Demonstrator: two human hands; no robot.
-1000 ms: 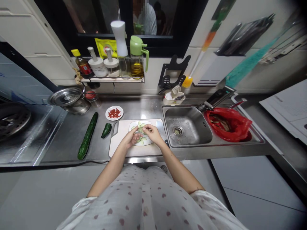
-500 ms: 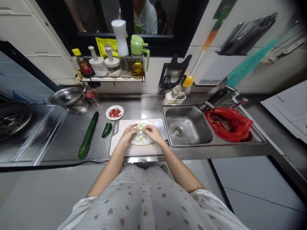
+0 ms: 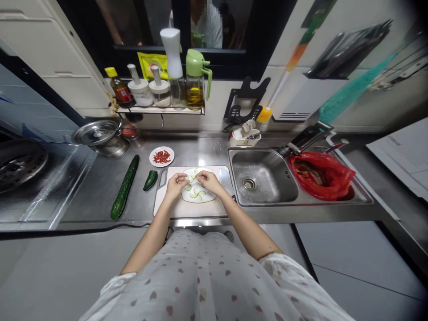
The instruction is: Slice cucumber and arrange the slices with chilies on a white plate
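Note:
My left hand [image 3: 177,183] is over the left edge of a white plate [image 3: 207,199], its fingers closed; anything in them is too small to make out. At the far half of the plate, my right hand [image 3: 210,182] pinches what looks like a thin cucumber slice between thumb and fingertips. Pale half-moon cucumber slices [image 3: 198,194] with green rims form a curved pinwheel at the near side. More slices lie by my fingertips, partly covered. Under the plate is a light cutting board [image 3: 174,210].
A whole cucumber [image 3: 125,187] and a cut cucumber piece [image 3: 150,180] lie left of the board. Behind stands a small dish [image 3: 170,161] of chopped red bits. To the right are the sink [image 3: 264,178] and a red bag [image 3: 329,185]; a pot [image 3: 113,145] sits back left.
My left hand has shifted slightly left and its fingers have drawn together. My right hand has moved a little away from me. More of the plate shows between them; the view has turned slightly.

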